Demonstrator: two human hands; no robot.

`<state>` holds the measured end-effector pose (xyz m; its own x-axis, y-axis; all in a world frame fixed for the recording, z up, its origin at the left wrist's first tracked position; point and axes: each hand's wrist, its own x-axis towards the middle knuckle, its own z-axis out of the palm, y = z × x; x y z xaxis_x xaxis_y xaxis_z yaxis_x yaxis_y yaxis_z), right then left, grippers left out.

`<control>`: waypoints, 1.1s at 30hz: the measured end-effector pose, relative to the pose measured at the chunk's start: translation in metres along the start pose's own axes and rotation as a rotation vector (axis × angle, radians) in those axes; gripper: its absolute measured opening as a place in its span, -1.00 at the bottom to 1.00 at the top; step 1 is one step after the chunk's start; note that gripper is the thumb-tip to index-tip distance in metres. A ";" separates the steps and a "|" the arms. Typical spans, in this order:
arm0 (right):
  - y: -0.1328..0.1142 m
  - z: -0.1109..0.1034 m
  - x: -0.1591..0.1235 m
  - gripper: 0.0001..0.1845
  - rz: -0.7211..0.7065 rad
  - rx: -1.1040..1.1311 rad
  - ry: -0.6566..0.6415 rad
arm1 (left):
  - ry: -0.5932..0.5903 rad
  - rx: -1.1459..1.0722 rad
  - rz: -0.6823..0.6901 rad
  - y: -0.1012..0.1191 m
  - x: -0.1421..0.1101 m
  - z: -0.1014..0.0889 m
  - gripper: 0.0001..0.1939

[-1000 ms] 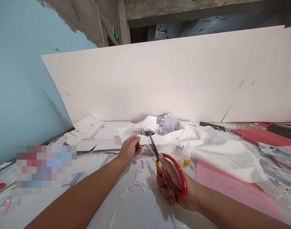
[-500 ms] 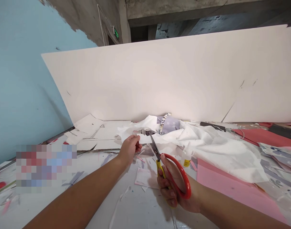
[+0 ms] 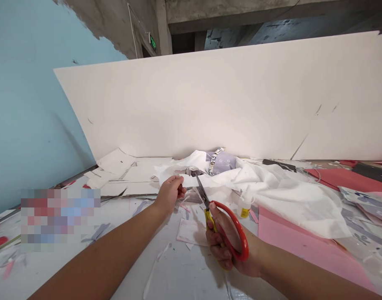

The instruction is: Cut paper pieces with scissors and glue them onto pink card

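The fingers of the left hand pinch a white cloth strip tightly, held up off the counter. The right hand closes around red-and-yellow scissors, their steel blades reaching the strip. Rumpled white cloth, a small glue bottle and pink card lie just to the right.

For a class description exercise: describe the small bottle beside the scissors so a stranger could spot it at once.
Find the pink sheet on the table's right. By its top left corner, against the crumpled white cloth, stands a small translucent bottle with a pointed tip and a yellow label.
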<state>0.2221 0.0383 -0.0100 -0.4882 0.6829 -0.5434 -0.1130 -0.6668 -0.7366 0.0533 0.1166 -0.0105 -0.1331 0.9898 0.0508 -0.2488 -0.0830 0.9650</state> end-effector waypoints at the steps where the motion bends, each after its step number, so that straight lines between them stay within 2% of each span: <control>1: 0.000 0.000 0.000 -0.46 -0.003 0.000 -0.002 | 0.002 -0.001 0.001 0.000 0.000 0.000 -0.81; 33: 0.000 0.001 0.000 -0.47 0.005 0.000 0.008 | 0.022 0.001 -0.005 0.004 0.000 0.002 -0.83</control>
<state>0.2216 0.0381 -0.0091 -0.4823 0.6818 -0.5501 -0.1107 -0.6703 -0.7338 0.0543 0.1162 -0.0056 -0.1530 0.9874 0.0407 -0.2482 -0.0783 0.9655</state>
